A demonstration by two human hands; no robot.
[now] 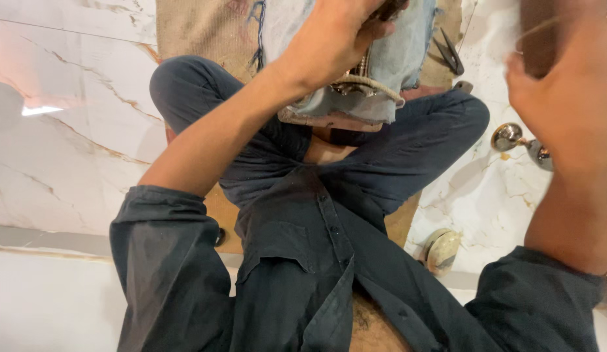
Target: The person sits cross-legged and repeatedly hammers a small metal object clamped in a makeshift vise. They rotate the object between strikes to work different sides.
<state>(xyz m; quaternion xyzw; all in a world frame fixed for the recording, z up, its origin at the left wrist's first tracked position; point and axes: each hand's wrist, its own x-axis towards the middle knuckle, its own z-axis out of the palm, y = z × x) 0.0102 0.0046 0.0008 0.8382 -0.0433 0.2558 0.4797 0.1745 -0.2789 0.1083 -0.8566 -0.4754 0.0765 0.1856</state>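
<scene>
Denim piece point(388, 58) lies gripped in the left hand's point(333, 39) closed fingers, while the blurred right hand point(564, 98) pulls thread point(535, 29) taut, stitching seemingly unfinished.

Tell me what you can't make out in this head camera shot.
- Left hand: fingertips cut off by the top edge; its grasp on the light blue denim piece is unclear.
- Right hand: motion-blurred; whether it holds anything cannot be told.
- Scissors: partly hidden behind the denim.
- Round metal items: too small to identify.
</scene>
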